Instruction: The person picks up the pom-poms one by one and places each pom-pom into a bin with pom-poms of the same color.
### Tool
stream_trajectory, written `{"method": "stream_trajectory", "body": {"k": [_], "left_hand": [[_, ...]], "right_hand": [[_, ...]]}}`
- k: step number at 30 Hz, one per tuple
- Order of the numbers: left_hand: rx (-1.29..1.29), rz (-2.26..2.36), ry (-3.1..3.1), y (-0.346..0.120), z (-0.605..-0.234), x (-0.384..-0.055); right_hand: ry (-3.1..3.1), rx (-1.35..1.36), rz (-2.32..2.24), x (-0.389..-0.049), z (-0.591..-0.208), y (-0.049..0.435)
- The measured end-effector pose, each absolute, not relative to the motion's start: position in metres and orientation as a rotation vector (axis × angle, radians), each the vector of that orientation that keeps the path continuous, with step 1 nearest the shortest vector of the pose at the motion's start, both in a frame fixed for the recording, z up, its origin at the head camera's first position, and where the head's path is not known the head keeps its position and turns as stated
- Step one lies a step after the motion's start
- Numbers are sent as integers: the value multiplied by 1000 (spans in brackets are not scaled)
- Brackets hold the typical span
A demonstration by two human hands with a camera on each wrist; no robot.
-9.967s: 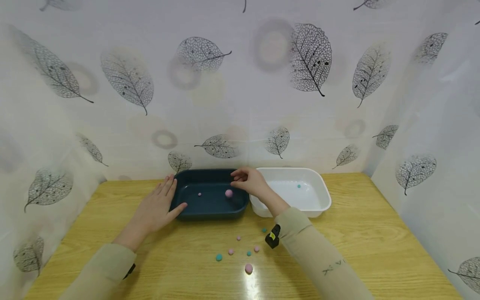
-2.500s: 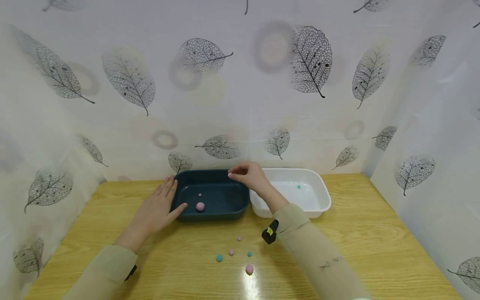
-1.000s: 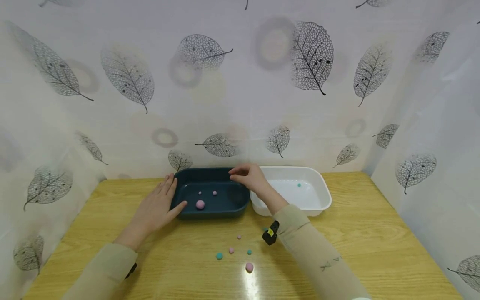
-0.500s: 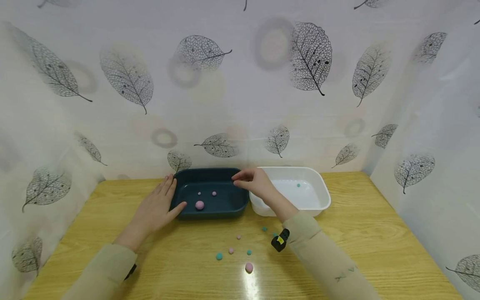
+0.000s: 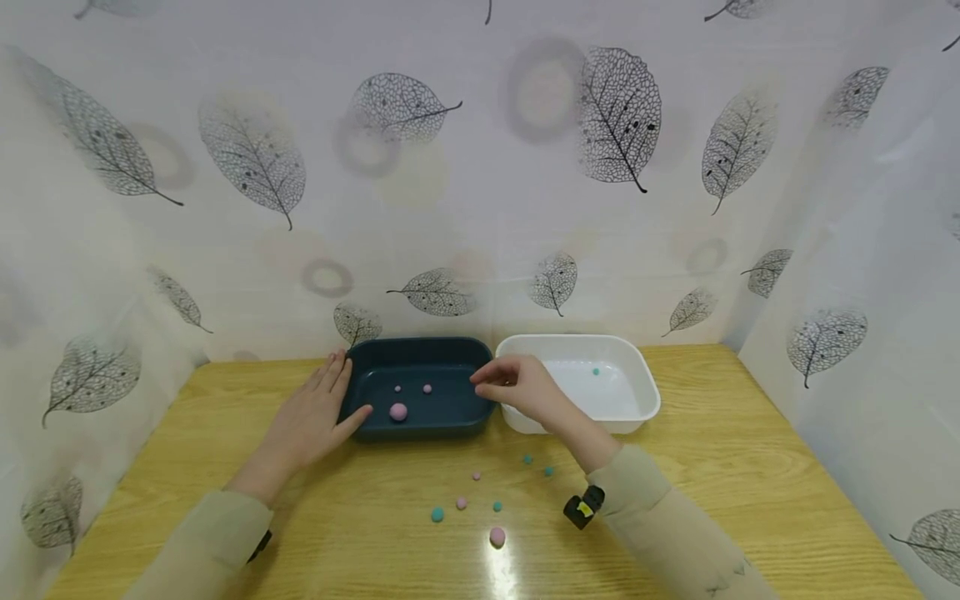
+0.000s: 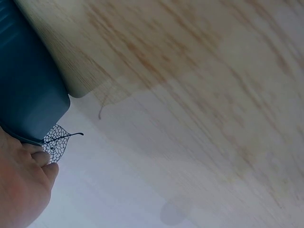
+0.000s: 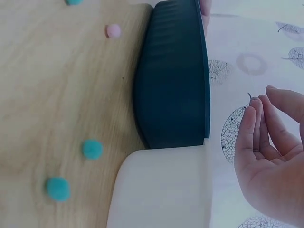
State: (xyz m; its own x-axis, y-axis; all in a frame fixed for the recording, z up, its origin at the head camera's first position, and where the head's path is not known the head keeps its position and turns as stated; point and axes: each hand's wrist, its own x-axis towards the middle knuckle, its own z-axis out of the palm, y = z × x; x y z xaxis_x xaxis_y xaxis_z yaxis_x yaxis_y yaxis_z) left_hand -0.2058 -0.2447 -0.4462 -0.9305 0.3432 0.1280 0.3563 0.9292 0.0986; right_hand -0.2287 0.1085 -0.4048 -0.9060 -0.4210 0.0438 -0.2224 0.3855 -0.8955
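My left hand (image 5: 310, 417) rests with fingers spread on the left end of the dark blue tray (image 5: 420, 432); the left wrist view shows its fingers at the tray's rim (image 6: 29, 141). My right hand (image 5: 522, 387) hovers above where the two trays meet, its fingers loosely bent. Nothing lies between its fingers and thumb in the right wrist view (image 7: 270, 147). Inside the blue tray are a large pink ball (image 5: 398, 412), a smaller pink ball (image 5: 427, 389) and a tiny one (image 5: 397, 389). One teal ball (image 5: 596, 372) lies in the white tray (image 5: 647, 400).
Loose balls lie on the wooden table (image 5: 337, 533) in front of the trays: three pink, the largest pink ball (image 5: 497, 537) nearest me, and several teal, including a teal ball (image 5: 437, 515) at left. A leaf-patterned curtain (image 5: 480, 208) closes off the back and sides.
My right hand let a small pink ball go into the blue tray, then drew back rightward and toward me. The large pink ball there settled near the front wall. My left hand stayed put.
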Motion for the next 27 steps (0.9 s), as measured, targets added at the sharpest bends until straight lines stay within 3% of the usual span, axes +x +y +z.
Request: {"method": "stream_trajectory", "body": {"k": [27], "left_hand": [[-532, -203, -2974, -244, -446, -205]], "right_hand": [[2318, -707, -1543, -182, -415, 120]]}}
